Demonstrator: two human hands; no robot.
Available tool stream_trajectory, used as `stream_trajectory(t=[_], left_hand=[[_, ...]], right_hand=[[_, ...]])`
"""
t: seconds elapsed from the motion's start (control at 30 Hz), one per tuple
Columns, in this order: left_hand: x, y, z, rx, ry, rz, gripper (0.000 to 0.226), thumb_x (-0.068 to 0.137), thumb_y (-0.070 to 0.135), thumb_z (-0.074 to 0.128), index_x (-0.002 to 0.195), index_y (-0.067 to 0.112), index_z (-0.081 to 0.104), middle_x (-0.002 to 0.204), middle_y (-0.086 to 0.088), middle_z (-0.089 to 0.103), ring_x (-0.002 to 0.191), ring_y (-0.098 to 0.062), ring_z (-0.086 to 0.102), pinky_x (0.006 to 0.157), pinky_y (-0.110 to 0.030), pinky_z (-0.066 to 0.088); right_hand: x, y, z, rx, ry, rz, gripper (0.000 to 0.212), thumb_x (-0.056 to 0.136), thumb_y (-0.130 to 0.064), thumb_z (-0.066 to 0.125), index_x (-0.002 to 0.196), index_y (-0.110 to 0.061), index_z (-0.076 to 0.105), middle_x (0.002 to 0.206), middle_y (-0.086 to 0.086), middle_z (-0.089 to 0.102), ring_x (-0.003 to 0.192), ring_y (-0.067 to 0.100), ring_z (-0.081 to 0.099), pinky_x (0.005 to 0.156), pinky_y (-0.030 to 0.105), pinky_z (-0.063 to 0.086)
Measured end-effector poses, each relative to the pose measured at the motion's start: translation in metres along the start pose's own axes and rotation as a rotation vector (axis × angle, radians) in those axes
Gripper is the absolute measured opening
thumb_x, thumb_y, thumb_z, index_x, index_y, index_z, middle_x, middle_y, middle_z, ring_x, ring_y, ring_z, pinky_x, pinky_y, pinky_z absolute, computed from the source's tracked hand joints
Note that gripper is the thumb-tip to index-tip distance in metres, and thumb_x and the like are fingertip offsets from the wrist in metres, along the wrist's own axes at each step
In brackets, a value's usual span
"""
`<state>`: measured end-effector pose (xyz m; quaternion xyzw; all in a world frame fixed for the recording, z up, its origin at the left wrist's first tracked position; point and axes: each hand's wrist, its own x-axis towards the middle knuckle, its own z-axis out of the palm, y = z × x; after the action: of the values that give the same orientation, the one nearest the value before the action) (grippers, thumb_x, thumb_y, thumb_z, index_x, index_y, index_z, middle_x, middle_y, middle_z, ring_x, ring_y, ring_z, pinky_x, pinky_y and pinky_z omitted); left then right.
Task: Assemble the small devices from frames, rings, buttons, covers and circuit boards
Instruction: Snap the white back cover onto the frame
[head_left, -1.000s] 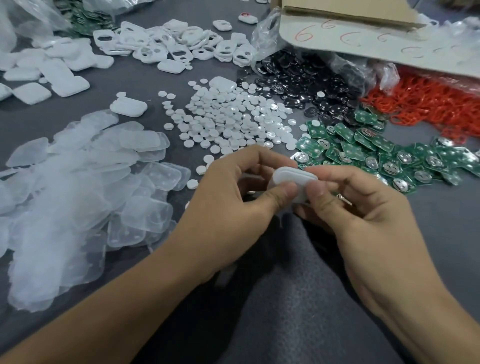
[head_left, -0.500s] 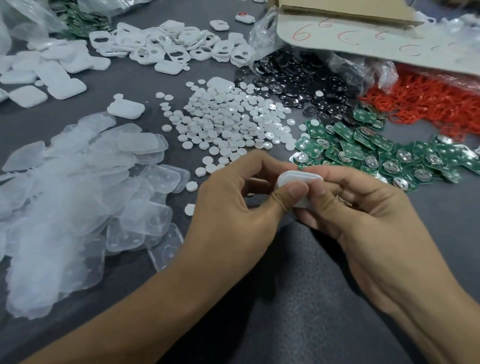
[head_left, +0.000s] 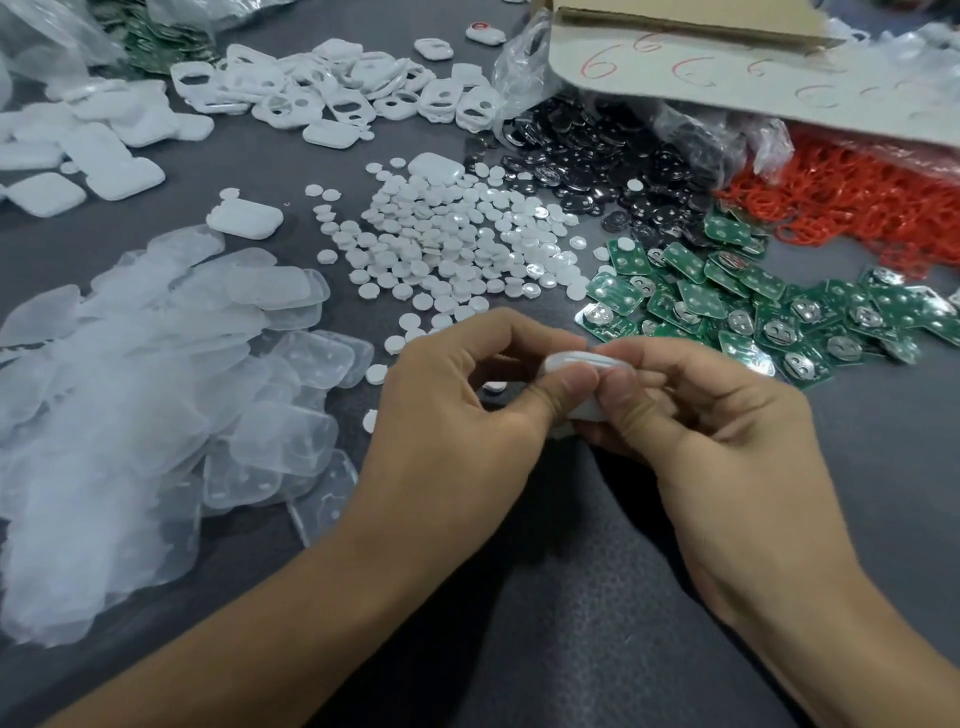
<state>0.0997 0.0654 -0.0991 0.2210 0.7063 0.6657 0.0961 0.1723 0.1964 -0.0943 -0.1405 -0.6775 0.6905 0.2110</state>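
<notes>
The small white device (head_left: 574, 359) sits between the two hands, held a little above the grey surface (head_left: 597, 597). The left hand (head_left: 457, 415) pinches it from its left side, with the thumb on the near face and the curled fingers behind. The right hand (head_left: 727, 431) pinches its right side in the same way, so both thumbs lie side by side on the near face, tips almost touching. Only the device's rounded upper edge, with a seam along it, and a bit of its lower corner show; the thumbs hide the rest.

Just beyond the device lies a spread of white buttons (head_left: 457, 249). Beyond it to the right, close by, are green circuit boards (head_left: 727, 306). Black discs (head_left: 597, 156) lie farther beyond, and red rings (head_left: 857, 208) well off to the right, under a cardboard box (head_left: 727, 67). To the device's left is a heap of clear covers (head_left: 156, 374). White frames (head_left: 332, 88) lie well beyond it on the left.
</notes>
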Motion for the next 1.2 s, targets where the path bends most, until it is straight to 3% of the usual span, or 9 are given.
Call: stream_trajectory(t=[0.1,0.2,0.4,0.53,0.67,0.83,0.93,1.03,1.2], left_hand=[[0.005,0.002,-0.005,0.046,0.046,0.049,0.019,0.079,0.033,0.081,0.097,0.035,0.08,0.094,0.009,0.074,0.093,-0.007,0.071,0.085,-0.023,0.056],[0.008,0.003,-0.008,0.018,0.023,0.038,0.027,0.075,0.029,0.081,0.102,0.033,0.08,0.096,0.008,0.07,0.096,-0.003,0.068,0.084,-0.014,0.051],[0.007,0.001,-0.01,-0.025,-0.092,-0.058,0.04,0.07,0.031,0.084,0.11,0.029,0.079,0.097,0.009,0.075,0.094,-0.009,0.073,0.088,-0.023,0.058],[0.006,-0.001,-0.009,-0.132,-0.174,-0.102,0.022,0.084,0.009,0.08,0.105,0.016,0.076,0.096,0.002,0.08,0.092,-0.011,0.076,0.083,-0.021,0.059],[0.004,-0.002,-0.008,-0.175,-0.164,-0.072,0.02,0.088,0.002,0.075,0.1,0.016,0.076,0.094,0.0,0.08,0.092,-0.014,0.077,0.088,-0.029,0.061],[0.002,-0.002,-0.005,-0.104,-0.189,-0.015,0.023,0.089,-0.002,0.073,0.098,0.018,0.077,0.095,0.007,0.08,0.092,-0.01,0.076,0.087,-0.029,0.061],[0.001,-0.004,-0.002,-0.058,-0.165,-0.005,0.024,0.089,-0.004,0.072,0.097,0.018,0.076,0.096,0.008,0.08,0.093,-0.01,0.076,0.088,-0.035,0.061],[0.001,-0.005,0.0,-0.037,-0.147,-0.001,0.024,0.089,-0.002,0.073,0.096,0.02,0.076,0.096,0.009,0.08,0.093,-0.008,0.076,0.087,-0.034,0.062],[0.003,-0.005,0.002,0.039,-0.113,0.014,0.02,0.091,0.008,0.075,0.102,0.025,0.077,0.095,0.011,0.079,0.093,-0.007,0.075,0.088,-0.038,0.061]], right_hand=[[0.002,-0.003,-0.005,-0.326,-0.015,-0.139,0.007,0.089,-0.02,0.074,0.094,-0.024,0.075,0.086,-0.005,0.077,0.08,0.011,0.073,0.078,0.033,0.061],[0.002,-0.005,-0.008,-0.509,-0.043,-0.206,0.007,0.089,-0.033,0.074,0.096,-0.032,0.073,0.084,-0.002,0.073,0.077,0.015,0.07,0.072,0.039,0.06],[0.002,-0.005,-0.007,-0.281,-0.112,-0.094,0.023,0.088,-0.013,0.074,0.1,-0.032,0.075,0.074,-0.003,0.067,0.072,0.027,0.072,0.07,0.043,0.064],[0.003,-0.005,-0.009,-0.088,-0.15,0.01,0.021,0.083,-0.015,0.072,0.098,-0.028,0.073,0.079,0.001,0.069,0.074,0.024,0.076,0.069,0.038,0.064],[0.002,-0.006,-0.009,-0.141,-0.143,-0.03,0.005,0.084,-0.022,0.071,0.089,-0.023,0.068,0.091,0.009,0.073,0.075,0.035,0.074,0.067,0.048,0.064],[0.004,-0.005,-0.007,-0.179,-0.141,-0.088,0.014,0.091,-0.009,0.066,0.081,-0.012,0.056,0.084,0.005,0.076,0.072,0.031,0.07,0.061,0.034,0.062],[0.006,-0.003,-0.006,-0.184,-0.134,-0.075,0.022,0.095,0.007,0.061,0.08,-0.005,0.049,0.084,0.018,0.072,0.074,0.046,0.063,0.061,0.043,0.06],[0.007,-0.002,-0.004,-0.196,-0.119,-0.042,0.025,0.096,0.008,0.058,0.08,-0.005,0.045,0.082,0.018,0.072,0.067,0.046,0.061,0.06,0.056,0.056],[0.007,-0.002,0.001,-0.129,-0.06,-0.034,0.028,0.095,0.004,0.062,0.075,-0.014,0.056,0.079,0.033,0.064,0.066,0.029,0.061,0.057,0.03,0.055]])
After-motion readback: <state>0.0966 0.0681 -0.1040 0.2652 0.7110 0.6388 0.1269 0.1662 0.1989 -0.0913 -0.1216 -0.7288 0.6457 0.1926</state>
